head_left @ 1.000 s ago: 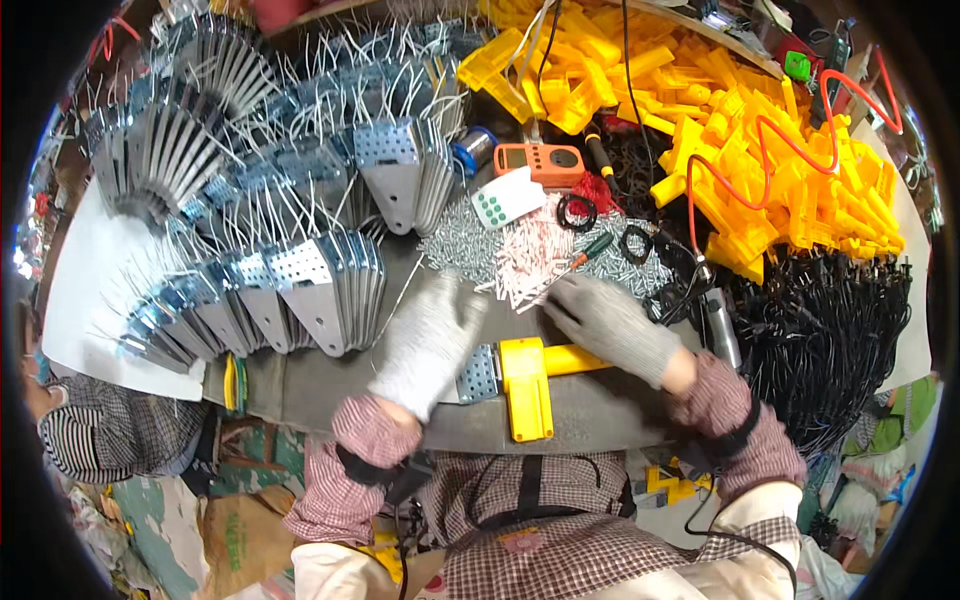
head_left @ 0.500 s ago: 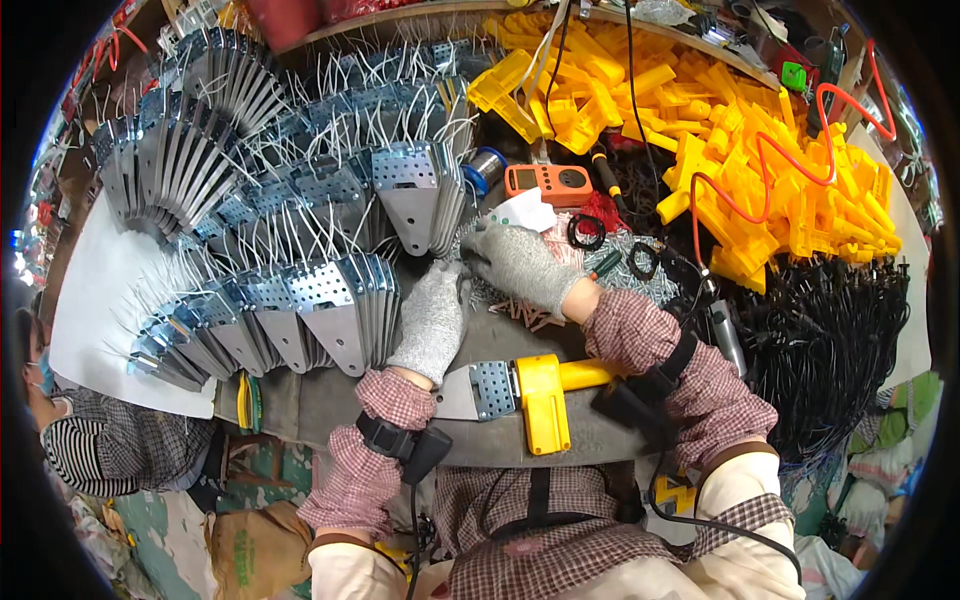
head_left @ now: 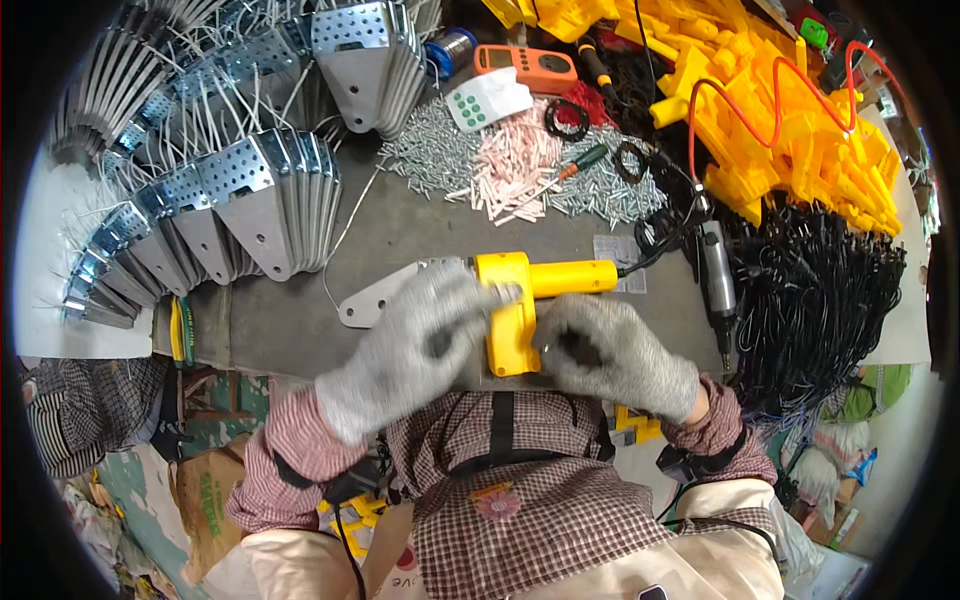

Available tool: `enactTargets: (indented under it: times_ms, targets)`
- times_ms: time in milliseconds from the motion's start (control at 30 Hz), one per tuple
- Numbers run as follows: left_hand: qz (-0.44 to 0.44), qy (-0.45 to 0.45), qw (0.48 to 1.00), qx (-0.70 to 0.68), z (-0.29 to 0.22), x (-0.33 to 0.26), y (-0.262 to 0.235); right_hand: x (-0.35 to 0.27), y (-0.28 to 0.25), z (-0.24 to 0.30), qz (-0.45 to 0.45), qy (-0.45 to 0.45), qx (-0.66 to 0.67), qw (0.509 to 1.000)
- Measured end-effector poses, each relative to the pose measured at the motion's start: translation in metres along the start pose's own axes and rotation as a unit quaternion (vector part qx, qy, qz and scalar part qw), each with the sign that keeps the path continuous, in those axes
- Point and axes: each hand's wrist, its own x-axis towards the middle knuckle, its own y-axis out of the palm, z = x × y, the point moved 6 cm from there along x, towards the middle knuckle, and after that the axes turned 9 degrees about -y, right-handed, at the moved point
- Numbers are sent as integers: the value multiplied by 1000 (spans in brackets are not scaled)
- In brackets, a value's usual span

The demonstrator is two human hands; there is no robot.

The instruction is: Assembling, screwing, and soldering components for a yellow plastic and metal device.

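On the bench before me lies a yellow plastic housing [head_left: 514, 345] with a round yellow handle [head_left: 575, 278] and a black cable. A grey pointed metal plate [head_left: 368, 300] sticks out of its left side. Over this plate, my left hand [head_left: 405, 340], in a grey glove, reaches to the housing with its fingertips drawn together on top; motion blurs it, and whatever it pinches is too small to name. My gloved right hand [head_left: 620, 355] is curled at the housing's lower right, a tiny dark thing showing at its fingertips.
Beyond the housing lie heaps of screws [head_left: 435, 145] and pale pink sticks [head_left: 515, 165], with an orange meter [head_left: 525, 70]. Stacked metal plates [head_left: 250, 200] stand left. Yellow parts [head_left: 770, 130], a screwdriver [head_left: 718, 270] with a red coiled hose and black cables [head_left: 820, 310] fill the right.
Both hands have come back from the screw pile to the yellow housing. The view has shifted, so the housing sits higher in it and more of my apron shows.
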Motion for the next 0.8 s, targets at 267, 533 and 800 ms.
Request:
enactTargets:
  times_ms: [267, 533, 800]
  targets:
    - [72, 130, 979, 141, -10, -36, 29, -6, 14, 4, 37, -50, -25, 998]
    - [44, 280, 884, 371, -17, -55, 42, -17, 9, -9, 29, -139, -1, 990]
    - [49, -15, 952, 301, 38, 39, -26, 53, -54, 2, -33, -99, -61, 993]
